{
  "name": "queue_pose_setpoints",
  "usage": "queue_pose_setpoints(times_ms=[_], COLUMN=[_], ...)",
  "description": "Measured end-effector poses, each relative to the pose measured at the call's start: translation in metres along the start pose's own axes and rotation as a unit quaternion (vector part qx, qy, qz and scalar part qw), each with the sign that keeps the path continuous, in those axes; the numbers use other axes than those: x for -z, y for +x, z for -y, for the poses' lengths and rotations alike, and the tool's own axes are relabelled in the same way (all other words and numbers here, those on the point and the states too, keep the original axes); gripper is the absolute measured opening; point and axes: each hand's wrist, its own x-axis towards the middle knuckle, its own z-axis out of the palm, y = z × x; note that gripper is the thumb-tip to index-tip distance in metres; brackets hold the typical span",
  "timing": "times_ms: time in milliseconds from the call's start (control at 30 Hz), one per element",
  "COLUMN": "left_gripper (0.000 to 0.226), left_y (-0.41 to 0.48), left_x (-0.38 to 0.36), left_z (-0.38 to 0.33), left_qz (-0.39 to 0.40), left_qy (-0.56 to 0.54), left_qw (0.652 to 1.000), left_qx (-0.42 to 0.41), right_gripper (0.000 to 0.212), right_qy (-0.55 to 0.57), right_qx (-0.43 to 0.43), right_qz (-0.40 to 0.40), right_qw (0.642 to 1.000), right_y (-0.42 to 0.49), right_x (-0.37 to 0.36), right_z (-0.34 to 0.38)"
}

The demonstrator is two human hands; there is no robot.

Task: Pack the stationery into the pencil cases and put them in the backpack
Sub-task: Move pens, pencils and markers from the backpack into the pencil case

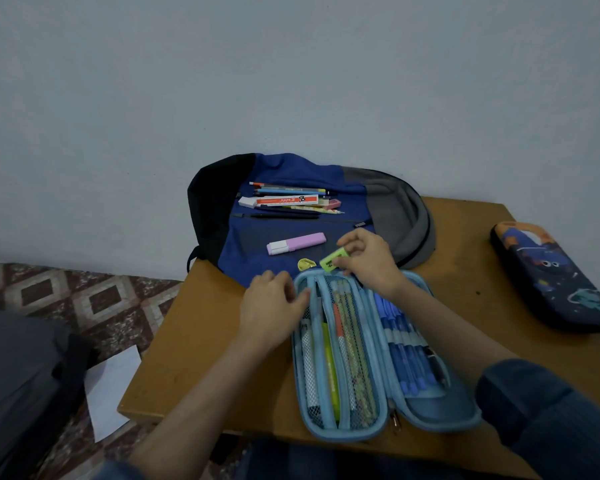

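Pinching the green eraser (332, 263) between my right fingers (350, 239) just past the far end of the open pencil case (343, 429), left hand (271, 306) resting loose-fingered on its left rim, I fear its crowded mesh pockets (355, 341) could snag the eraser and knock it free.

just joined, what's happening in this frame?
A person is packing stationery. The right hand pinches a green eraser over the far end of the open, partly filled light-blue pencil case; the left hand rests on its left edge. A purple highlighter and loose pens lie on the backpack. A dark pencil case sits closed at right.
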Motion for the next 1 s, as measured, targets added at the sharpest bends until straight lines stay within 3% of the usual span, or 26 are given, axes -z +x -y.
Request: queue_pose_setpoints(times_ms=[167,500,633,767,1000], left_gripper=[0.038,0.031,0.029,0.03,0.035], left_y=[-0.008,-0.01,-0.012,-0.016,-0.02], left_x=[-0.008,-0.008,-0.006,-0.005,-0.008], left_z=[-0.015,-0.009,-0.005,-0.001,0.0], left_qz=[0.13,0.169,0.163,0.164,0.14], left_qy=[0.041,0.008,-0.104,-0.24,-0.316], left_qw=[0.991,0.986,0.98,0.95,0.928], left_qx=[-0.016,0.006,0.047,0.116,0.141], right_gripper=[0.012,0.016,0.016,0.015,0.019], right_qy=[-0.003,0.011,0.006,-0.069,-0.098], right_qx=[-0.01,-0.002,-0.016,-0.008,-0.019], right_qz=[0.053,0.089,0.112,0.148,0.168], right_qw=[0.999,0.996,0.994,0.987,0.981], right_y=[-0.01,-0.022,-0.022,-0.021,-0.022], right_x=[0.0,-0.003,-0.005,0.001,-0.001], right_z=[-0.007,-0.001,0.001,0.008,0.01])
